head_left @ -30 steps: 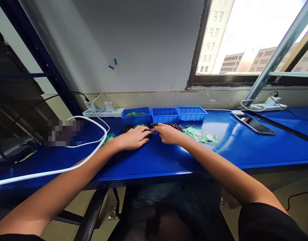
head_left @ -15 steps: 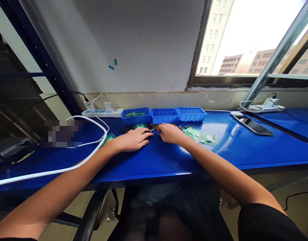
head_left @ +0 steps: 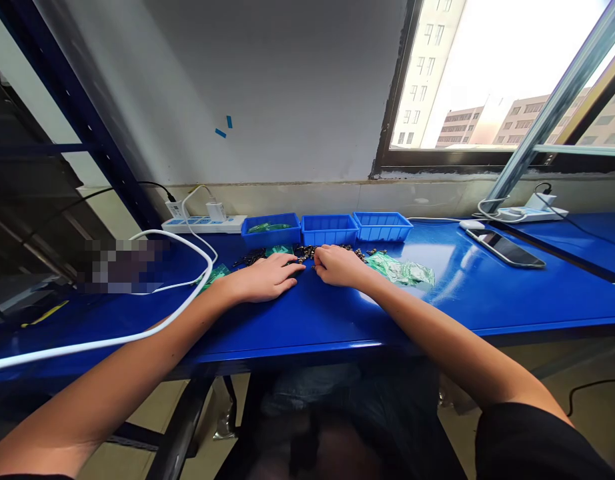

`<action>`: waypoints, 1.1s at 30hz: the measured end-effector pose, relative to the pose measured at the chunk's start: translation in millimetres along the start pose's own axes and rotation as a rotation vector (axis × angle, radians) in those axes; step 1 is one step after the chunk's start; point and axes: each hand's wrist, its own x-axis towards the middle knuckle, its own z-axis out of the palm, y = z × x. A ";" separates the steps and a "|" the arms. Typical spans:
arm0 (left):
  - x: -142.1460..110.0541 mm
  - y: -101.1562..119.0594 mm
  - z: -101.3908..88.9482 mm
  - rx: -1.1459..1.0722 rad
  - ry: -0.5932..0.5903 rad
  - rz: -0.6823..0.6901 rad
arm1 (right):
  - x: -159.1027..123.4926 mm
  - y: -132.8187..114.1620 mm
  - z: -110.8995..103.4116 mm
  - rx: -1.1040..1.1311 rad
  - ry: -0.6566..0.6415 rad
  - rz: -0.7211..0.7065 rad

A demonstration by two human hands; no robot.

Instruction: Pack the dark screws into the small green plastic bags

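Note:
My left hand [head_left: 271, 275] lies palm down on the blue table, its fingers stretched toward the middle and nothing seen in them. Across from it, my right hand [head_left: 339, 267] has its fingers curled and pressed together at the edge of a pile of small dark and brass-coloured metal parts [head_left: 305, 253]. Whatever those fingers pinch is too small or hidden to make out. Green-printed clear plastic packets [head_left: 402, 270] lie to the right of my right hand. Another green packet [head_left: 279, 251] rests behind my left hand, and one more [head_left: 215, 276] is beside my left wrist.
Three blue bins stand in a row at the back: the left bin [head_left: 245, 233] holds green packets, beside a middle bin [head_left: 330, 238] and a right bin [head_left: 382, 233]. A white cable [head_left: 152, 331] arches over my left forearm. A phone [head_left: 507, 248] and power strips [head_left: 235, 225] lie farther out.
The fingers of my right hand have curled in a little more. My left hand stays almost where it was.

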 end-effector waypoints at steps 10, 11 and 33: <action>1.6 7.1 -0.4 0.007 0.122 -0.024 | -3.1 -6.0 -0.8 0.084 0.100 -0.072; 2.2 7.5 -0.2 -0.003 0.144 -0.010 | -3.6 -6.9 -0.8 0.085 0.106 -0.089; 5.3 8.6 -0.5 -0.097 0.243 0.059 | -4.8 -7.2 -1.2 0.128 0.139 -0.173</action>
